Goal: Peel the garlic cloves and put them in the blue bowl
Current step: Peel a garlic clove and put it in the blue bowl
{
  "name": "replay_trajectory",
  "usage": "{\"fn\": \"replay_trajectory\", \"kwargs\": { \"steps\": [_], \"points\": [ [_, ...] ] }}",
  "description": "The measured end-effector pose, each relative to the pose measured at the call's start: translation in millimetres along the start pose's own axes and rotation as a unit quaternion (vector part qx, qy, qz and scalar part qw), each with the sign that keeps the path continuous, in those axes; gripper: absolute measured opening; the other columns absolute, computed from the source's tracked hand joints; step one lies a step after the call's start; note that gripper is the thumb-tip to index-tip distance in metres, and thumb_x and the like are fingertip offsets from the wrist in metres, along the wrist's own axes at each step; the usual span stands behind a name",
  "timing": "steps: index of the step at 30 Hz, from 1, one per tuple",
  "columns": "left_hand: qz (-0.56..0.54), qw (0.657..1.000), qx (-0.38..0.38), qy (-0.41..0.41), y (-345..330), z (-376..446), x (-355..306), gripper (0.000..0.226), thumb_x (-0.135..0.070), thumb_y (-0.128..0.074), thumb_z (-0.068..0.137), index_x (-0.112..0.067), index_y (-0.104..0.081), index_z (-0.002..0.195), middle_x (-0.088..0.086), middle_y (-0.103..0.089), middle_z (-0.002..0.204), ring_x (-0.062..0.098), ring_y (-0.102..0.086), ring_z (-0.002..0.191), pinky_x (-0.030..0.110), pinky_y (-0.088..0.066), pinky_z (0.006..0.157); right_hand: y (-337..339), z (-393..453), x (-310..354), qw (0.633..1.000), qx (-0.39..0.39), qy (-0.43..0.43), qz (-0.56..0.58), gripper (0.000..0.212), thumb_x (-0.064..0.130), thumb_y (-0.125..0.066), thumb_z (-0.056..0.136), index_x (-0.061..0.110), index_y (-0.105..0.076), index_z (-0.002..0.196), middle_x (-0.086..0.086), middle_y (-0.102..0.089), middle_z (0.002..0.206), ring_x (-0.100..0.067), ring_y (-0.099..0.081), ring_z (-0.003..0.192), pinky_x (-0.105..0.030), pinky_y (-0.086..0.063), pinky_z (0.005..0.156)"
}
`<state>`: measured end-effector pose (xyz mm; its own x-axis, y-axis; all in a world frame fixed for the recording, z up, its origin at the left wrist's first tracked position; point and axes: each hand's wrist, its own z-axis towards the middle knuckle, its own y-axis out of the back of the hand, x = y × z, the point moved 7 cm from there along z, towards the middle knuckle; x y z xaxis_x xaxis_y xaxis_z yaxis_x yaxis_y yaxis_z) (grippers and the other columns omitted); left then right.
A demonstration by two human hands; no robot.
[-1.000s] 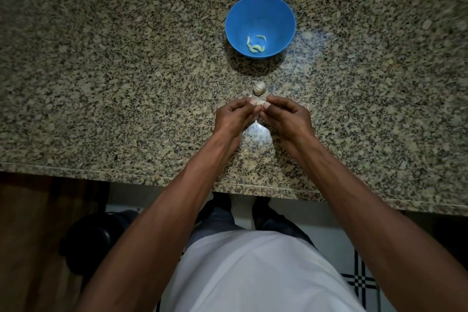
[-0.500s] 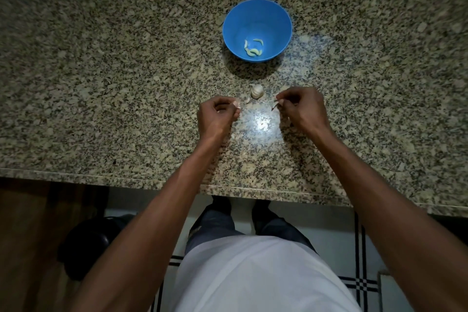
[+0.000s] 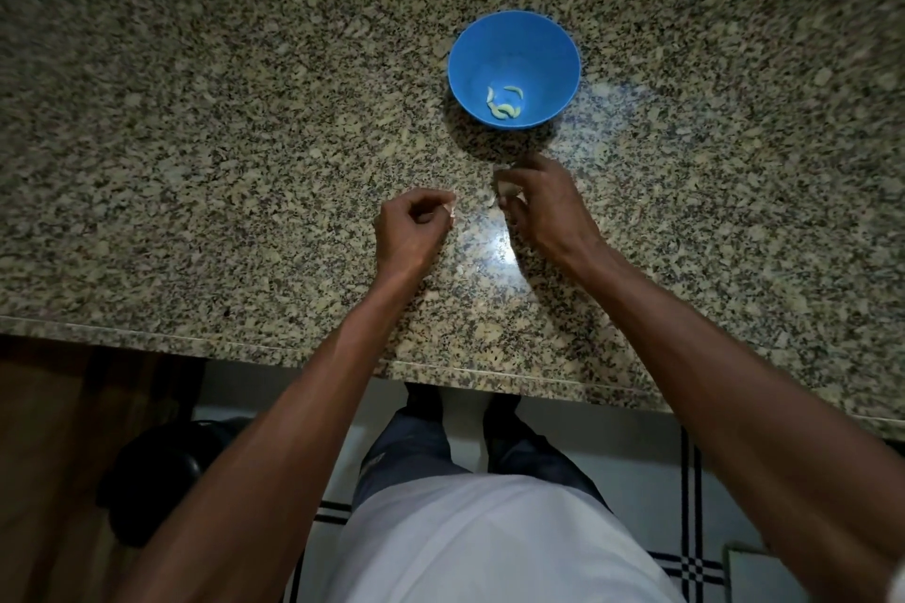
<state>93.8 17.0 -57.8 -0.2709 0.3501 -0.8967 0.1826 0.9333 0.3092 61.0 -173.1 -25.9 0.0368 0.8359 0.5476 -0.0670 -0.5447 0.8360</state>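
Pinching a garlic clove [image 3: 450, 210] in our left hand [image 3: 409, 230] — our right hand [image 3: 543, 206] grips the garlic bulb [image 3: 505, 189] near the blue bowl [image 3: 514, 39].

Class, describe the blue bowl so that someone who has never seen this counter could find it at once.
Start from the speckled granite counter that fills the upper part of the view. Beyond the person's right hand, towards the back wall, stands the blue bowl, round and open, with a few pale peeled garlic cloves at its bottom. It is the only brightly coloured thing on the grey-beige stone.
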Motion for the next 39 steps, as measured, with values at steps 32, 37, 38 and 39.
{"fn": "replay_trajectory", "kwargs": {
  "steps": [32, 37, 38, 39],
  "points": [
    [0.050, 0.998, -0.042, -0.024, 28, 10, 14, 0.020, -0.003, -0.070, 0.093, -0.013, -0.079, 0.108, -0.003, -0.078, 0.103, 0.006, -0.074, 0.093, 0.024, -0.062, 0.082, -25, -29, 34, 0.981, 0.148, 0.060, -0.110, 0.050, 0.021, -0.033, 0.095, 0.005, -0.058, 0.135, -0.017, -0.049, 0.141, -0.027, -0.049, 0.120, -0.040, -0.056, 0.093],
    [0.048, 0.998, -0.049, -0.011, 24, 4, 17, 0.022, -0.003, -0.070, 0.092, -0.016, -0.079, 0.106, -0.005, -0.078, 0.100, 0.008, -0.073, 0.091, 0.028, -0.063, 0.081, -30, -52, 43, 0.979, 0.135, 0.080, -0.126, 0.038, 0.016, -0.046, 0.095, 0.004, -0.064, 0.127, -0.016, -0.052, 0.139, -0.027, -0.050, 0.122, -0.036, -0.057, 0.091],
    [0.046, 0.998, -0.050, -0.009, 25, 4, 17, 0.022, -0.003, -0.070, 0.092, -0.016, -0.079, 0.106, -0.005, -0.078, 0.100, 0.008, -0.074, 0.091, 0.029, -0.063, 0.081, -33, -53, 42, 0.982, 0.117, 0.075, -0.128, 0.027, 0.014, -0.054, 0.099, 0.004, -0.067, 0.119, -0.014, -0.056, 0.132, -0.026, -0.052, 0.117, -0.036, -0.059, 0.086],
    [0.046, 0.998, -0.050, -0.009, 26, 3, 17, 0.021, -0.003, -0.070, 0.092, -0.016, -0.079, 0.106, -0.005, -0.078, 0.100, 0.008, -0.074, 0.091, 0.028, -0.063, 0.081, -36, -53, 40, 0.984, 0.100, 0.072, -0.129, 0.019, 0.014, -0.060, 0.100, 0.003, -0.070, 0.112, -0.013, -0.059, 0.125, -0.025, -0.054, 0.111, -0.036, -0.060, 0.080]
  ]
}}
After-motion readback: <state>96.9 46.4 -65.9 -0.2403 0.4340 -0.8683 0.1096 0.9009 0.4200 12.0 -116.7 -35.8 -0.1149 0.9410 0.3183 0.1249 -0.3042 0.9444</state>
